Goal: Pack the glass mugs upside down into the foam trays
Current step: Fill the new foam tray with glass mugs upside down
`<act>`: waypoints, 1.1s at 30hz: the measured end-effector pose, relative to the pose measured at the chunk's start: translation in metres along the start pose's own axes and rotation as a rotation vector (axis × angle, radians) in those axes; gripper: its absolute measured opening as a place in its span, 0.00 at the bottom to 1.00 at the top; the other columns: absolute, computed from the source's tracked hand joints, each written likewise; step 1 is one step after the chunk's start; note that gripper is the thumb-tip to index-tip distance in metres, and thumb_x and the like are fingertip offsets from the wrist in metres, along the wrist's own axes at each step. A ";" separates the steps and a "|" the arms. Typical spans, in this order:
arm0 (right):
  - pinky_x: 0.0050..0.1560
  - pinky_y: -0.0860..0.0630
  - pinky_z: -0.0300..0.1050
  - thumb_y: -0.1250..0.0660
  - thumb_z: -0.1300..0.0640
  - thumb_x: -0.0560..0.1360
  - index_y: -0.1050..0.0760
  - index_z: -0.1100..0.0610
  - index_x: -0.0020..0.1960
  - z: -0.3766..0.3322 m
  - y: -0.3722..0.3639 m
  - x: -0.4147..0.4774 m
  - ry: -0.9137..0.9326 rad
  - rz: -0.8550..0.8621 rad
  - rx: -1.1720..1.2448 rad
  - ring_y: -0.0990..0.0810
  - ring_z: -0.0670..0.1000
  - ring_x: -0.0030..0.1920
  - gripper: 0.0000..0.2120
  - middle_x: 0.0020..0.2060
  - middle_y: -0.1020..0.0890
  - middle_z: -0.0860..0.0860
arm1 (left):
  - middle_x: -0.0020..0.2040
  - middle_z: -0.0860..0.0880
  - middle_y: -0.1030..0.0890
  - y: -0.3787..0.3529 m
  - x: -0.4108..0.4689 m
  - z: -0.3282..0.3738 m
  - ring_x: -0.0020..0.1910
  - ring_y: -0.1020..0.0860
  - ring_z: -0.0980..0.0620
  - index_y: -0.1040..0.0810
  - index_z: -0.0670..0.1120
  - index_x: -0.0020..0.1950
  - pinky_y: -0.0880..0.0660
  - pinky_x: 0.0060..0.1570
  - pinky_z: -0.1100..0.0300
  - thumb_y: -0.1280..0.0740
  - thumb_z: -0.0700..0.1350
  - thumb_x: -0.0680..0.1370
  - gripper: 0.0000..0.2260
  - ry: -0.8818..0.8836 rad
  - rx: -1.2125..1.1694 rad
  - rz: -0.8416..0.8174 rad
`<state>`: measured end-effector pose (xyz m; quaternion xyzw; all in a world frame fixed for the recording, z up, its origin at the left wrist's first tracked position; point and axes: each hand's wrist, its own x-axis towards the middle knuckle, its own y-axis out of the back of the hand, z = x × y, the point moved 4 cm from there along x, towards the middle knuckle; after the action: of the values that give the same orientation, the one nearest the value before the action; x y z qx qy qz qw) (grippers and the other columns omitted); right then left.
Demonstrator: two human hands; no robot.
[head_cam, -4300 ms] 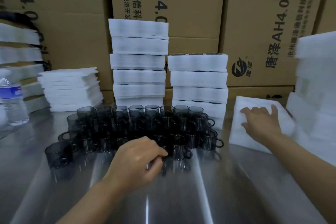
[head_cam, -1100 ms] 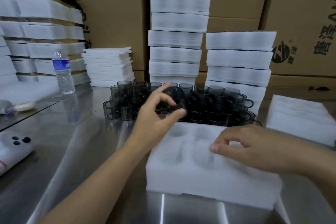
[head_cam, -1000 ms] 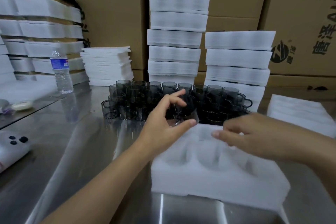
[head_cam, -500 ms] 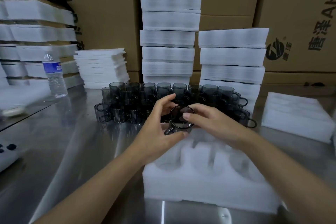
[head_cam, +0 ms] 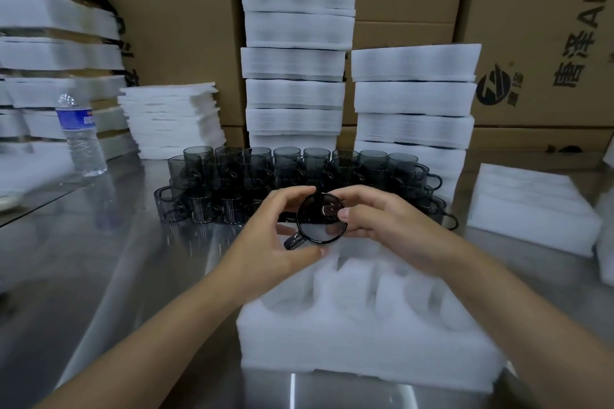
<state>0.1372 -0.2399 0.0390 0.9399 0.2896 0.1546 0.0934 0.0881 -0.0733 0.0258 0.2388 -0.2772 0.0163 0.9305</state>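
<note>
A smoky dark glass mug is held in the air, tipped so one round end faces me, its handle pointing down-left. My left hand grips it from the left, thumb underneath. My right hand pinches its rim from the right. Just below the mug lies a white foam tray with several round pockets, all without mugs. Behind my hands a dense group of the same mugs stands upright on the steel table.
Two tall stacks of foam trays rise behind the mugs, against cardboard boxes. Thin foam sheets are piled at the left back, another foam pile at the right. A water bottle stands at the left.
The foam tray was brought in front of me, and my left hand lifted one mug from the group. My right hand has joined it on the mug, which has tipped toward me.
</note>
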 end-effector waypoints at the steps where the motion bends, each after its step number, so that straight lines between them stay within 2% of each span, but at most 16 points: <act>1: 0.60 0.25 0.46 0.34 0.53 0.69 0.20 0.46 0.51 0.000 0.000 0.000 0.003 -0.003 0.004 0.17 0.50 0.53 0.12 0.49 0.16 0.47 | 0.61 0.58 0.25 0.000 0.000 0.001 0.61 0.27 0.62 0.29 0.59 0.63 0.28 0.58 0.63 0.22 0.41 0.67 0.30 -0.002 0.002 0.001; 5: 0.60 0.24 0.47 0.33 0.53 0.68 0.20 0.46 0.51 0.000 0.000 0.001 0.008 0.012 -0.005 0.17 0.50 0.52 0.12 0.48 0.15 0.48 | 0.60 0.57 0.24 0.000 0.000 0.004 0.59 0.26 0.62 0.28 0.59 0.61 0.28 0.56 0.66 0.23 0.39 0.68 0.28 -0.006 0.007 -0.001; 9: 0.58 0.24 0.44 0.32 0.51 0.68 0.20 0.46 0.51 0.001 0.000 0.001 0.008 0.022 -0.020 0.18 0.45 0.48 0.12 0.46 0.15 0.45 | 0.60 0.56 0.24 0.000 0.000 0.004 0.59 0.26 0.61 0.28 0.55 0.63 0.27 0.57 0.65 0.23 0.38 0.68 0.27 0.005 0.006 -0.003; 14: 0.62 0.25 0.49 0.31 0.52 0.72 0.20 0.47 0.52 0.001 -0.001 0.001 -0.006 0.027 -0.036 0.18 0.46 0.50 0.09 0.47 0.15 0.47 | 0.60 0.54 0.24 0.000 0.000 0.003 0.61 0.26 0.59 0.28 0.54 0.63 0.27 0.59 0.59 0.23 0.40 0.68 0.27 0.022 -0.017 -0.016; 17: 0.63 0.26 0.53 0.33 0.56 0.76 0.20 0.48 0.53 0.000 -0.001 0.001 -0.011 0.034 -0.043 0.18 0.48 0.51 0.07 0.48 0.16 0.49 | 0.60 0.55 0.23 -0.001 0.000 0.004 0.60 0.25 0.59 0.28 0.55 0.62 0.27 0.59 0.58 0.25 0.46 0.65 0.27 0.024 -0.029 -0.016; 20: 0.64 0.27 0.55 0.32 0.56 0.75 0.21 0.49 0.54 -0.001 -0.002 0.000 -0.019 0.038 -0.053 0.19 0.52 0.55 0.08 0.51 0.16 0.51 | 0.59 0.56 0.23 -0.001 0.000 0.005 0.59 0.24 0.59 0.28 0.57 0.62 0.26 0.60 0.56 0.26 0.48 0.65 0.26 0.029 -0.036 -0.017; 33: 0.64 0.27 0.55 0.31 0.51 0.73 0.21 0.49 0.55 -0.001 -0.002 -0.001 -0.022 0.023 -0.059 0.18 0.51 0.55 0.11 0.51 0.16 0.50 | 0.59 0.57 0.23 -0.001 -0.001 0.002 0.60 0.24 0.58 0.28 0.57 0.63 0.27 0.60 0.56 0.24 0.47 0.65 0.28 0.034 -0.042 -0.002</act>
<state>0.1356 -0.2386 0.0388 0.9417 0.2730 0.1539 0.1222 0.0865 -0.0750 0.0267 0.2190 -0.2614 0.0135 0.9400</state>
